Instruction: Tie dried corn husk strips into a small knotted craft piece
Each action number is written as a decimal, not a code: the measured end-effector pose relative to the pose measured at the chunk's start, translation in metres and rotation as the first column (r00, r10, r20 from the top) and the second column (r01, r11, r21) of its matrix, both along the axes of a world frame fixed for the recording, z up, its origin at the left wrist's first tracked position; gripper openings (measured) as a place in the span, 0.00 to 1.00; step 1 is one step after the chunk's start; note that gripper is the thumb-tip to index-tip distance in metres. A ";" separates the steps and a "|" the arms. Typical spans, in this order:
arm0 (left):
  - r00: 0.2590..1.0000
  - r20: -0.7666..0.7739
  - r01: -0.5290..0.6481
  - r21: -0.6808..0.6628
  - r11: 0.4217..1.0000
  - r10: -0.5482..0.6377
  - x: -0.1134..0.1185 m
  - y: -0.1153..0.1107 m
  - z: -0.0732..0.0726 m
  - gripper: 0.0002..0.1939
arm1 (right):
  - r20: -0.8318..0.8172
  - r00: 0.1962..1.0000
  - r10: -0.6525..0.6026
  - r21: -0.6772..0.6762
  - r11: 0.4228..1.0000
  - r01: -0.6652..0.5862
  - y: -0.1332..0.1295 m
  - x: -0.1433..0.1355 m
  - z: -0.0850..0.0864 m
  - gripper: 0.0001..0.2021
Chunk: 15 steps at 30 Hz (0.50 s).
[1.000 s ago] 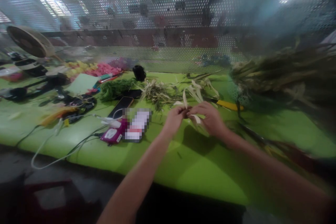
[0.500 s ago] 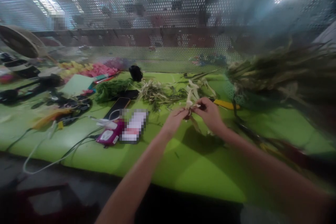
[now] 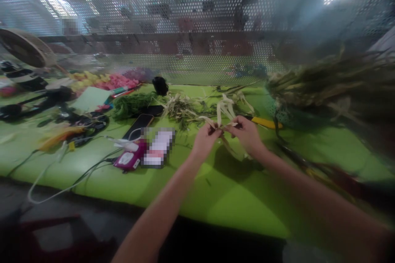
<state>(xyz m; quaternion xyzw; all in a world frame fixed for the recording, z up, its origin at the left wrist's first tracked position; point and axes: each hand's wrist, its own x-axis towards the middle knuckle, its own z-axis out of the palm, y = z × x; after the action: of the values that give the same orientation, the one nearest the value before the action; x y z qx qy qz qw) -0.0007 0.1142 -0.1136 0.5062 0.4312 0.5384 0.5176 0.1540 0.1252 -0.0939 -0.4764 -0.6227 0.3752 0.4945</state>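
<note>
Pale, dry leaf strips (image 3: 226, 107) stick up and out from between my two hands above the green table (image 3: 197, 193). The fingers of my left hand (image 3: 205, 141) are pinched on the strips from the left. From the right, my right hand (image 3: 247, 133) pinches the same strips, its fingertips close to those of the left. One strip hangs down below the fingers. Just beyond lies a loose heap of dried plant pieces (image 3: 182, 109). A yellow-handled tool (image 3: 267, 123), perhaps a cutter, lies beyond my right hand.
A phone (image 3: 159, 148) and a magenta box with cables (image 3: 131, 156) lie left of my hands. Green fibres (image 3: 132, 104), pink and yellow flowers (image 3: 120, 82) and a fan (image 3: 24, 47) are farther left. At right, a big dried plant bundle (image 3: 327, 82) rises above the table.
My left hand has turned and its fingers have curled in more. The leaf strips now spread apart, with one pointing left over my left hand. My right hand has barely moved.
</note>
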 end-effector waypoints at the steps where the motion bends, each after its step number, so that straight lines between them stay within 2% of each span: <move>1: 1.000 -0.004 0.000 -0.006 1.000 0.000 -0.001 -0.001 0.001 0.08 | -0.014 1.000 0.012 -0.018 1.000 -0.013 -0.001 -0.001 0.001 0.18; 6: 0.997 -0.074 0.004 -0.036 0.999 -0.006 0.001 -0.004 0.004 0.06 | -0.074 0.997 0.005 -0.043 0.999 -0.008 -0.002 -0.003 0.003 0.18; 11: 0.998 -0.027 0.049 -0.016 0.999 -0.049 0.005 -0.003 0.001 0.08 | -0.057 0.998 -0.016 -0.046 0.999 0.013 -0.003 -0.002 0.002 0.17; 15: 1.000 0.003 0.011 -0.044 0.999 -0.011 0.006 -0.002 -0.001 0.06 | -0.045 0.999 -0.001 -0.041 0.999 -0.001 -0.004 -0.001 0.002 0.15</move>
<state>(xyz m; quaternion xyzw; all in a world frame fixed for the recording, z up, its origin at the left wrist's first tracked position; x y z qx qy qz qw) 0.0049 0.1123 -0.1144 0.4963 0.4395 0.5265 0.5323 0.1526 0.1209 -0.0915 -0.4779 -0.6034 0.3987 0.4985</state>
